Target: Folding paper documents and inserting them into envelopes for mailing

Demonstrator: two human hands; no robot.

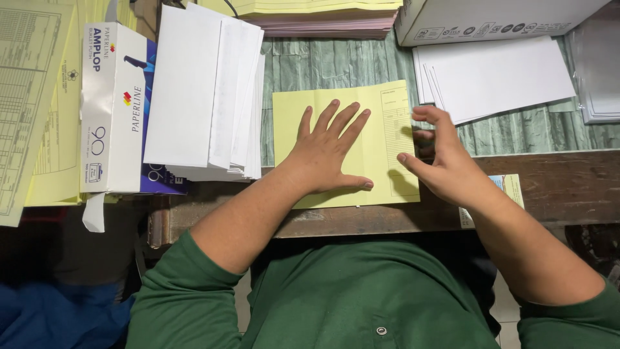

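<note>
A folded yellow printed form [387, 155] lies on the desk in front of me. My left hand [329, 152] presses flat on its middle, fingers spread. At the sheet's right edge is my right hand [442, 161], fingers curled and apart, with the fingertips touching the paper's right part; it grips nothing that I can see. Both forearms come out of green sleeves.
A stack of white envelopes [206, 94] lies on an envelope box [113, 106] at the left. Yellow forms [29, 103] are at the far left. White sheets [497, 74] and a white carton [491, 19] sit at the back right. A wooden desk edge [562, 187] runs across.
</note>
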